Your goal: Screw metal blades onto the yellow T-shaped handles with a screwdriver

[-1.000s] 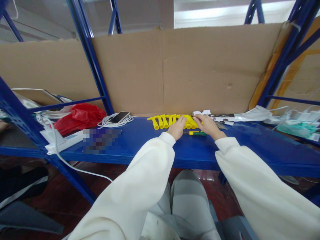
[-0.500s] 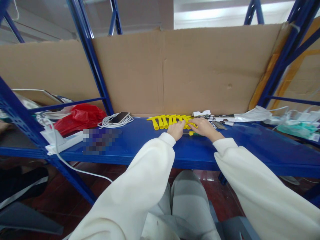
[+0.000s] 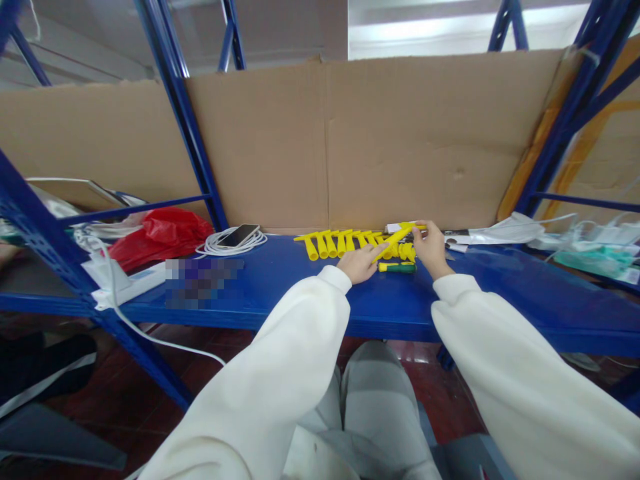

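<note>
Several yellow plastic pieces (image 3: 327,245), with tube-like ends facing me, lie side by side in a row on the blue shelf. One long yellow plastic piece (image 3: 399,237) is raised at a slant over the right end of the row. My right hand (image 3: 431,248) pinches its upper right end. At its lower left end are the closed fingers of my left hand (image 3: 358,264); the exact grip there is partly hidden. Shorter ribbed yellow parts (image 3: 406,251) lie beneath the slanted piece. A screwdriver with a green and yellow handle (image 3: 399,267) lies in front of them.
The blue shelf (image 3: 290,293) has a cardboard panel (image 3: 400,140) standing behind it. Left are a phone (image 3: 240,235) on a coiled white cable (image 3: 215,251), a red plastic bag (image 3: 163,233) and a white power strip (image 3: 143,280). White packaging (image 3: 510,230) lies right.
My right hand has moved up and right from the row, raising one end of the long yellow piece. The ribbed parts and screwdriver handle now show. My left hand has shifted slightly right.
</note>
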The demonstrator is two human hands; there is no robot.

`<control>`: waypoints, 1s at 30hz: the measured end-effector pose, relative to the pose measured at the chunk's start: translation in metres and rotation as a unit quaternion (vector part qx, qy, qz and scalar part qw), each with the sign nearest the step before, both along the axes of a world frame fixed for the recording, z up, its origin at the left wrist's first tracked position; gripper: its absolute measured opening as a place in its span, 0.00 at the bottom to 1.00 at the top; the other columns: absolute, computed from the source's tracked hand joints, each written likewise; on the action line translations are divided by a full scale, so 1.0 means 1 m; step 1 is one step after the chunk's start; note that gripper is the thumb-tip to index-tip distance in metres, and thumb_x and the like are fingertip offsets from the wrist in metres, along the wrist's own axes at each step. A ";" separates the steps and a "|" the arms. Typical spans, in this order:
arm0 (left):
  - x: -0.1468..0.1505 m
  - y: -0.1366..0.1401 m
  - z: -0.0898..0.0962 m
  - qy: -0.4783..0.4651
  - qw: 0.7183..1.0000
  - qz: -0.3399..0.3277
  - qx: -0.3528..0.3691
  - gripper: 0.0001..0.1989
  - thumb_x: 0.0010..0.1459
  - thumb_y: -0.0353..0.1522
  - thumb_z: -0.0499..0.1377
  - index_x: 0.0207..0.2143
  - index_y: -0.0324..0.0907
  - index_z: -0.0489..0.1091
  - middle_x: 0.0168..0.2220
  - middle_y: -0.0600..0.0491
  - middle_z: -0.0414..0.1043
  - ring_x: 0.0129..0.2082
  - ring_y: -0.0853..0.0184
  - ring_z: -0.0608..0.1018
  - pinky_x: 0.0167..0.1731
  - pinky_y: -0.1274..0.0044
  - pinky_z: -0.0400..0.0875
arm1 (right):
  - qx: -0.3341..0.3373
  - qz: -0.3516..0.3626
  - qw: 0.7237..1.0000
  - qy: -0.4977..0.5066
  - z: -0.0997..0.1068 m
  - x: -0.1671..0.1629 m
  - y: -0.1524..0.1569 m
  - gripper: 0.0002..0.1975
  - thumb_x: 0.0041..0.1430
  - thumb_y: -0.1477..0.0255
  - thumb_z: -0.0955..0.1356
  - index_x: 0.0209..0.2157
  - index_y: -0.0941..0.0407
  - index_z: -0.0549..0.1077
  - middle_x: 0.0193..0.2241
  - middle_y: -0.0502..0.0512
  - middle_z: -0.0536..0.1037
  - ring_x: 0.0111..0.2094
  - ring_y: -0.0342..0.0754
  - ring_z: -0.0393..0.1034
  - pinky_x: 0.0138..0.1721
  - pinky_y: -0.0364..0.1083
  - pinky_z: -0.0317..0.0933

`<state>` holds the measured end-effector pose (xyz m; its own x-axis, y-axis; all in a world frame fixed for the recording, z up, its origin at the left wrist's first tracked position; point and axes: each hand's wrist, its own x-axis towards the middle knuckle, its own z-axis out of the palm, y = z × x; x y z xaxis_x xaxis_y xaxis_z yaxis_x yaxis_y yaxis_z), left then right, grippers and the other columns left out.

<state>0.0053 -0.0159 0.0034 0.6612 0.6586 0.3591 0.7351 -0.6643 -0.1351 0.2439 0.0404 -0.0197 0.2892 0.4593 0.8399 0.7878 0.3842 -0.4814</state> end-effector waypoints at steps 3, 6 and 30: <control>0.001 0.001 -0.002 -0.003 1.000 -0.010 0.028 0.27 0.70 0.32 0.45 0.71 0.52 0.53 0.57 0.44 0.69 0.48 0.59 0.79 0.42 0.73 0.73 | -0.005 0.009 0.999 0.042 0.000 0.004 0.001 0.11 0.58 0.67 0.65 0.40 0.57 0.73 0.38 0.63 0.80 0.34 0.54 0.72 0.43 0.55 0.68; 0.002 0.002 -0.002 -0.012 0.999 0.000 0.043 0.27 0.71 0.33 0.45 0.70 0.52 0.54 0.55 0.43 0.70 0.46 0.59 0.79 0.42 0.72 0.72 | -0.008 0.023 0.998 0.062 0.001 0.004 0.002 0.16 0.57 0.67 0.66 0.45 0.59 0.73 0.41 0.64 0.80 0.34 0.53 0.72 0.43 0.54 0.69; -0.078 0.043 0.006 -0.251 0.859 0.443 -0.061 0.22 0.65 0.28 0.50 0.58 0.48 0.71 0.54 0.41 0.76 0.55 0.55 0.77 0.55 0.59 0.63 | -0.091 0.103 0.990 -0.023 -0.004 0.007 0.007 0.07 0.52 0.73 0.64 0.29 0.55 0.75 0.32 0.59 0.80 0.40 0.56 0.75 0.46 0.56 0.69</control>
